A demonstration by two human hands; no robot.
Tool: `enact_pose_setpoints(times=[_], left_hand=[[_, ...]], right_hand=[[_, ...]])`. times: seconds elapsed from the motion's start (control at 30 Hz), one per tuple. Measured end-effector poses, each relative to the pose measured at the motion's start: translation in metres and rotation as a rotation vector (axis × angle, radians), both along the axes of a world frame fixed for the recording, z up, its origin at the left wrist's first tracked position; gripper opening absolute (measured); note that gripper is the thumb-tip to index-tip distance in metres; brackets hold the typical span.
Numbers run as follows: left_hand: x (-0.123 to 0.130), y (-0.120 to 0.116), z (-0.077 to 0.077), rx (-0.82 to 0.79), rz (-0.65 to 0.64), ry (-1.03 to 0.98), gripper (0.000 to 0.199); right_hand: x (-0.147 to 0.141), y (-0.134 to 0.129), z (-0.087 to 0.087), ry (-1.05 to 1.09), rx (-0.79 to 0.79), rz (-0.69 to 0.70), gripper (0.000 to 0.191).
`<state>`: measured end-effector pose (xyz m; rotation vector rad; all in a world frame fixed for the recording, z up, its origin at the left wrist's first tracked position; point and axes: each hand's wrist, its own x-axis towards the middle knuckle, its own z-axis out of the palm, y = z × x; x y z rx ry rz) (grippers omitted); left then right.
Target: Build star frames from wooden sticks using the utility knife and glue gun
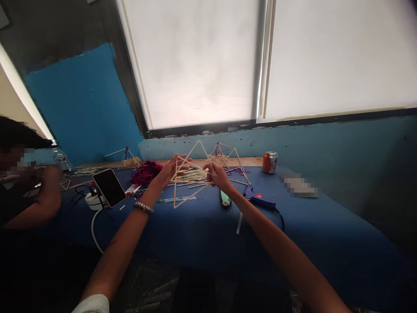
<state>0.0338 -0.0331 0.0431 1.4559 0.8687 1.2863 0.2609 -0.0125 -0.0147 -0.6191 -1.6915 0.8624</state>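
Both my hands hold up a pyramid-shaped frame of thin wooden sticks point(176, 187) above the blue-covered table point(195, 226). My left hand point(171, 169) pinches the sticks near the frame's left side, and a beaded bracelet point(143, 208) circles that wrist. My right hand point(216, 174) grips a stick near the middle of the frame, a little apart from my left. Beneath the hands lies a flat bundle of loose wooden sticks point(190, 176), partly hidden behind the frame. A purple hot glue gun point(257, 198) rests on the table to the right of my right forearm.
A red soda can point(269, 162) stands at the back right. Small stick pyramids point(127, 158) stand along the back, near maroon strands point(145, 172). A phone point(109, 188) leans on a white adapter point(94, 201). A seated person's hand point(48, 182) works at the far left.
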Motion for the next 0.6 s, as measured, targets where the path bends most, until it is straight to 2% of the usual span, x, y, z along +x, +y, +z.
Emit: enact_pose_setpoints(times=[0.07, 0.2, 0.3, 0.4, 0.47, 0.53, 0.6], left_hand=[[-0.003, -0.006, -0.02, -0.065, -0.056, -0.028, 0.061], [-0.003, -0.027, -0.05, -0.124, -0.192, 0.098, 0.073], [0.006, -0.042, -0.061, -0.124, -0.235, 0.238, 0.071], [0.017, -0.047, -0.067, -0.124, -0.264, 0.36, 0.073], [0.019, -0.043, -0.07, -0.12, -0.206, 0.368, 0.067], [0.017, -0.035, -0.073, -0.094, -0.069, 0.357, 0.06], [0.012, -0.028, -0.077, -0.046, 0.08, 0.354, 0.058]], right_hand=[[0.002, 0.002, 0.001, 0.015, 0.004, -0.077, 0.041], [0.005, 0.006, 0.002, 0.082, -0.024, -0.305, 0.035], [0.009, 0.006, 0.003, 0.146, -0.039, -0.408, 0.034], [0.014, 0.006, 0.004, 0.23, -0.039, -0.421, 0.035], [0.015, 0.006, 0.005, 0.246, -0.031, -0.416, 0.036], [0.016, 0.007, 0.004, 0.193, -0.013, -0.422, 0.037], [0.015, 0.009, 0.003, 0.053, 0.052, -0.442, 0.036]])
